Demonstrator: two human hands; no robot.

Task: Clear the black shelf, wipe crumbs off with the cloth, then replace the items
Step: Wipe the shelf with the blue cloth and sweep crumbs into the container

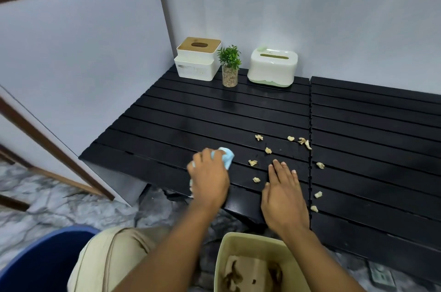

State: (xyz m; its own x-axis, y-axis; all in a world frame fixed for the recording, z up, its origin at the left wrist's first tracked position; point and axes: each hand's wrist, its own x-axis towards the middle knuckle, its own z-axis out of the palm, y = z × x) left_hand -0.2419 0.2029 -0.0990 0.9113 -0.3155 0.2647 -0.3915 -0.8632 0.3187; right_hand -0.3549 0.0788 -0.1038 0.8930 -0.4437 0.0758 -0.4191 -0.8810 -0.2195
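The black slatted shelf (214, 112) fills the middle of the view. At its back stand a white tissue box with a wooden lid (198, 59), a small potted plant (230, 66) and a white and green tissue box (272, 67). Several pale crumbs (268, 150) lie scattered near the front right. My left hand (208, 178) is closed on a light blue cloth (227, 156), pressing it on the shelf's front edge. My right hand (284, 192) rests flat, fingers together, on the shelf among the crumbs, holding nothing.
A beige bin (241, 246) with brown scraps inside stands on the floor below my right hand. A blue tub (43, 263) is at the lower left. A second black shelf panel (377, 129) adjoins on the right. White walls close the back and left.
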